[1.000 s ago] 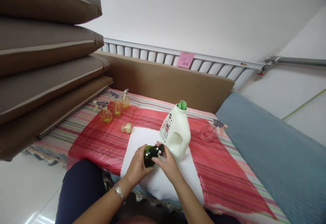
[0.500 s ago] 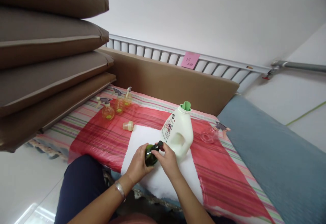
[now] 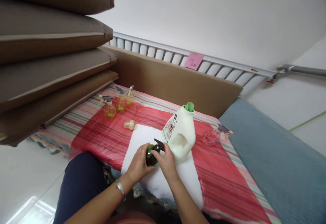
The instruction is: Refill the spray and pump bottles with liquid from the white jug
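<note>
A dark green pump bottle (image 3: 150, 155) is held between my two hands above a white cloth (image 3: 142, 135). My left hand (image 3: 138, 163) wraps around its body from the left. With fingers closed at the neck, my right hand (image 3: 166, 161) grips the black pump head (image 3: 159, 143), whose spout points up and left. Just behind and to the right stands a large white jug (image 3: 183, 129) with a handle, a printed label and a green spout in its mouth. It is uncapped. A small clear cup with a cream collar (image 3: 129, 125) lies at the cloth's left corner.
Several clear spray bottles (image 3: 109, 110) stand at the back left on red plastic sheeting (image 3: 102, 139). A pink-tinted spray bottle (image 3: 210, 137) is at the right. Stacked brown cushions (image 3: 56, 61) rise at left; a brown board (image 3: 168, 78) stands behind.
The pump head has turned in my right hand, so its spout now points up and left instead of right. My left hand keeps its hold. The view has shifted slightly.
</note>
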`<control>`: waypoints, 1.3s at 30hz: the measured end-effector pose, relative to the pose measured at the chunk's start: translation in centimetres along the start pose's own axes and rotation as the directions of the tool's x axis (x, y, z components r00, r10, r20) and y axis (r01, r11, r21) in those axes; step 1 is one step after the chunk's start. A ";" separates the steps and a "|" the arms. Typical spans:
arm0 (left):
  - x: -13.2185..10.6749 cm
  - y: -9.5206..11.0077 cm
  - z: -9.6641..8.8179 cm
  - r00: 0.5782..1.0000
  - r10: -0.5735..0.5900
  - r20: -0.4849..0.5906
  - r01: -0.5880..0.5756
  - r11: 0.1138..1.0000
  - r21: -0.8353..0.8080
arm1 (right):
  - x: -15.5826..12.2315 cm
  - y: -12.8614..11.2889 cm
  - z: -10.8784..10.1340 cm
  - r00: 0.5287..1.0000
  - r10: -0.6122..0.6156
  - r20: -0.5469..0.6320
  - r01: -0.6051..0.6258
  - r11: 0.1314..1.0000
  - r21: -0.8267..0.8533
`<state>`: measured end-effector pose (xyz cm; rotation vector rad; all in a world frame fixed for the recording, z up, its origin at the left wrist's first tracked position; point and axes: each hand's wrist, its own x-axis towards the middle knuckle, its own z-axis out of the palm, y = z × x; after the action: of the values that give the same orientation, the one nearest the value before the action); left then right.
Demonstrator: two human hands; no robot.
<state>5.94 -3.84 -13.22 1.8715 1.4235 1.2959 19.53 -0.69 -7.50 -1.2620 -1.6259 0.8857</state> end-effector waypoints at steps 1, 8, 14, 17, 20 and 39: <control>0.0 0.0 0.0 1.000 0.002 -0.001 -0.002 1.000 -0.001 | -0.1 0.1 0.1 1.000 0.007 -0.012 -0.007 1.000 -0.003; 0.0 0.0 0.0 1.000 0.009 -0.002 -0.009 1.000 -0.001 | -0.7 0.2 -0.8 0.992 -0.011 0.127 -0.006 0.991 0.132; -0.1 -0.1 0.0 1.000 -0.021 0.000 0.021 1.000 -0.009 | 0.2 0.4 -0.2 0.996 0.027 0.088 -0.037 0.992 0.123; -0.2 -0.2 0.1 1.000 -0.020 -0.005 0.020 1.000 -0.011 | 0.3 0.5 0.3 0.998 0.047 0.029 -0.049 0.995 0.088; -0.1 -0.1 0.0 1.000 -0.011 -0.007 0.011 1.000 -0.012 | -0.1 0.6 0.1 0.997 0.046 0.067 -0.054 0.991 0.124; 0.2 0.2 -0.1 0.999 0.000 0.039 -0.001 1.000 0.026 | 0.0 1.8 0.0 0.989 0.111 0.097 -0.133 0.955 0.266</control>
<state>6.00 -3.78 -12.95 1.9038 1.4269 1.2404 20.17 -0.24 -9.09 -1.1539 -1.4405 1.2072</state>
